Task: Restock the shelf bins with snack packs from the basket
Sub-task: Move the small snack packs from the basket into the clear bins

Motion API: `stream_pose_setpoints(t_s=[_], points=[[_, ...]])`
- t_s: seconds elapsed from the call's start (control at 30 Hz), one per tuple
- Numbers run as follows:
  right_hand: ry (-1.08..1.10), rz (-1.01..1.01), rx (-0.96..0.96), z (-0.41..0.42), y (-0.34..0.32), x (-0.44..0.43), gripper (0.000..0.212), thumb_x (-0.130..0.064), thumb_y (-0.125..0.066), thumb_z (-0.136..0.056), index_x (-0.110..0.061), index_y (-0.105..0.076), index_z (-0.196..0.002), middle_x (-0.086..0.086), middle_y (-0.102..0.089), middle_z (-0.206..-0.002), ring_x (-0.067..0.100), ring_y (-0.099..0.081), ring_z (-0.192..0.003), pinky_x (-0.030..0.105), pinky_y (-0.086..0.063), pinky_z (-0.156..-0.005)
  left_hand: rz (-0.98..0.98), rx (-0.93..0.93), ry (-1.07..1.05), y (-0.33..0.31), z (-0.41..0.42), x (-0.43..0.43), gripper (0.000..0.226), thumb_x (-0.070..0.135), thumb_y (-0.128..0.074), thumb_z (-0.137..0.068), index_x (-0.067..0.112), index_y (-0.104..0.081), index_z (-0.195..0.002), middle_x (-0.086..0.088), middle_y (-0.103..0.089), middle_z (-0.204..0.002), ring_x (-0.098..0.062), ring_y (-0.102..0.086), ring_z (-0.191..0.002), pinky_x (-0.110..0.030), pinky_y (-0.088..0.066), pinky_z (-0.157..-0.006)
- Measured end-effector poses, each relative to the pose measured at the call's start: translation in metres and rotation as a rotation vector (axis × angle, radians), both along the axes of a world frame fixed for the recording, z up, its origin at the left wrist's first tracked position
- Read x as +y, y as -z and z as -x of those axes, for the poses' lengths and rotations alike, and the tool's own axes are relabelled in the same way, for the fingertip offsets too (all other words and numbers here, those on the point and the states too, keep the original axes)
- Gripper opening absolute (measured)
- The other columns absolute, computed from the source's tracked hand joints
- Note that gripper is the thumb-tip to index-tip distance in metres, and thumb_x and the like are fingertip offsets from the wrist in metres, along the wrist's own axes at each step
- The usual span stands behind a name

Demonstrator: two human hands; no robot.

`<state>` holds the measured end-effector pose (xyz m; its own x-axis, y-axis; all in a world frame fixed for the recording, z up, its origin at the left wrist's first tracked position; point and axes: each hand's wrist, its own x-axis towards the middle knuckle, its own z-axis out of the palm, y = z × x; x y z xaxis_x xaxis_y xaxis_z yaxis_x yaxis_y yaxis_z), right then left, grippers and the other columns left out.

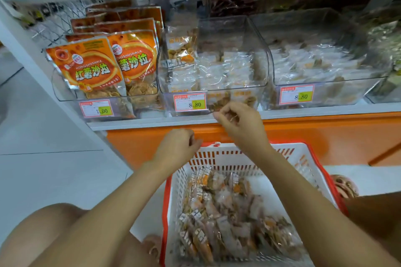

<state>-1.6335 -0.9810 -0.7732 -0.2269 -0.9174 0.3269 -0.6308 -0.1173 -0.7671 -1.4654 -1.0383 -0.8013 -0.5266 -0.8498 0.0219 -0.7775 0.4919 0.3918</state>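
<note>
Here both hands sit up at the far end of the basket, between the packs and the middle bin. The right hand is at the bin's front wall, just below its open top, fingers curled. Whether it pinches anything I cannot tell. The left hand is lower and to the left, over the basket's far rim, fingers curled in with nothing visible in them.

The packs lie heaped on the basket floor, near of and below both hands. Most have their long axes running near to far, and those at the far end tilt up against the far wall.

Judging from this, the next move is a reach down and nearward. The left hand is slightly closer to the heap, the right closer to the bin.
</note>
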Motion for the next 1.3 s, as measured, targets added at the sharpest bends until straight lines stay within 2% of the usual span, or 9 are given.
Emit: stream_pose_setpoints(t_s=[0.2, 0.33, 0.47, 0.6, 0.8, 0.9, 1.03, 1.17, 1.3], points=[[-0.063, -0.745, 0.095, 0.019, 0.120, 0.035, 0.024, -0.023, -0.059, -0.090, -0.013, -0.057, -0.069, -0.002, -0.050, -0.063, 0.009, -0.045, -0.056, 0.019, -0.036, -0.053, -0.416, -0.347, 0.125, 0.063, -0.004, 0.035, 0.040, 0.025, -0.056, -0.092, 0.009, -0.044, -0.057, -0.010, -0.044, -0.057, -0.024, -0.047, -0.056, -0.029, -0.032, -0.055], [-0.260, -1.049, 0.283, 0.008, 0.177, 0.063, 0.017, -0.019, -0.055, -0.091, -0.017, -0.059, -0.075, 0.001, -0.049, -0.067, 0.017, -0.052, -0.072, 0.031, -0.044, -0.074, -0.568, -0.520, 0.093, 0.076, -0.006, 0.058, 0.041, 0.029, -0.055, -0.094, 0.014, -0.037, -0.060, 0.000, -0.034, -0.057, -0.011, -0.033, -0.047, -0.024, -0.027, -0.047], [-0.428, -1.104, 0.454, -0.007, 0.194, 0.087, 0.025, -0.020, -0.047, -0.096, -0.003, -0.063, -0.087, 0.007, -0.054, -0.076, 0.019, -0.053, -0.077, 0.034, -0.043, -0.084, -0.703, -0.580, 0.015, 0.087, -0.005, 0.076, 0.036, 0.039, -0.054, -0.094, 0.005, -0.058, -0.086, -0.007, -0.054, -0.070, -0.008, -0.040, -0.050, -0.019, -0.034, -0.049], [-0.473, -1.069, 0.482, -0.013, 0.202, 0.095, 0.022, -0.011, -0.049, -0.093, 0.002, -0.066, -0.100, 0.011, -0.059, -0.090, 0.023, -0.057, -0.087, 0.034, -0.047, -0.086, -0.757, -0.688, 0.037, 0.100, 0.000, 0.090, 0.040, 0.046, -0.060, -0.089, 0.011, -0.052, -0.071, -0.001, -0.052, -0.068, -0.012, -0.045, -0.053, -0.020, -0.035, -0.048], [-0.455, -1.109, 0.428, -0.005, 0.189, 0.087, 0.028, -0.018, -0.051, -0.095, 0.001, -0.065, -0.110, 0.013, -0.065, -0.106, 0.023, -0.060, -0.095, 0.032, -0.049, -0.090, -1.009, -0.559, -0.112, 0.091, -0.005, 0.085, 0.062, 0.020, -0.072, -0.085, -0.008, -0.043, -0.132, -0.026, -0.050, -0.135, -0.024, -0.070, -0.082, -0.022, -0.057, -0.057], [-0.354, -1.028, 0.299, 0.006, 0.172, 0.074, 0.021, -0.018, -0.054, -0.093, -0.002, -0.067, -0.099, 0.006, -0.063, -0.089, 0.018, -0.058, -0.085, 0.022, -0.047, -0.076, -1.000, -0.527, -0.088, 0.071, -0.007, 0.073, 0.055, 0.024, -0.073, -0.084, -0.009, -0.052, -0.123, -0.017, -0.062, -0.122, -0.020, -0.069, -0.095, -0.015, -0.053, -0.053], [-0.205, -0.838, 0.063, 0.016, 0.142, 0.057, 0.022, -0.033, -0.057, -0.093, -0.016, -0.062, -0.080, -0.003, -0.056, -0.073, 0.014, -0.054, -0.071, 0.022, -0.046, -0.068, -0.825, -0.301, -0.093, 0.031, -0.012, 0.047, 0.033, 0.038, -0.071, -0.084, 0.005, -0.068, -0.086, -0.003, -0.067, -0.068, -0.007, -0.057, -0.048, -0.018, -0.045, -0.054], [-0.225, -0.780, -0.927, 0.001, 0.098, 0.052, 0.043, -0.050, -0.052, -0.091, -0.011, -0.064, -0.106, 0.012, -0.067, -0.105, 0.023, -0.068, -0.089, 0.032, -0.058, -0.079, -0.653, 0.265, -0.211, -0.004, -0.017, 0.037, 0.016, 0.026, -0.074, -0.082, 0.010, -0.071, -0.084, -0.007, -0.069, -0.064, -0.006, -0.061, -0.047, -0.016, -0.049, -0.049], [-0.266, -0.472, -1.106, -0.016, 0.052, 0.039, 0.033, -0.032, -0.056, -0.093, -0.009, -0.065, -0.113, 0.015, -0.067, -0.113, 0.024, -0.067, -0.093, 0.034, -0.057, -0.082, -0.429, 0.417, -0.154, -0.019, -0.016, 0.029, 0.014, 0.029, -0.077, -0.077, 0.023, -0.066, -0.085, 0.003, -0.065, -0.059, -0.011, -0.063, -0.057, -0.026, -0.051, -0.061]])
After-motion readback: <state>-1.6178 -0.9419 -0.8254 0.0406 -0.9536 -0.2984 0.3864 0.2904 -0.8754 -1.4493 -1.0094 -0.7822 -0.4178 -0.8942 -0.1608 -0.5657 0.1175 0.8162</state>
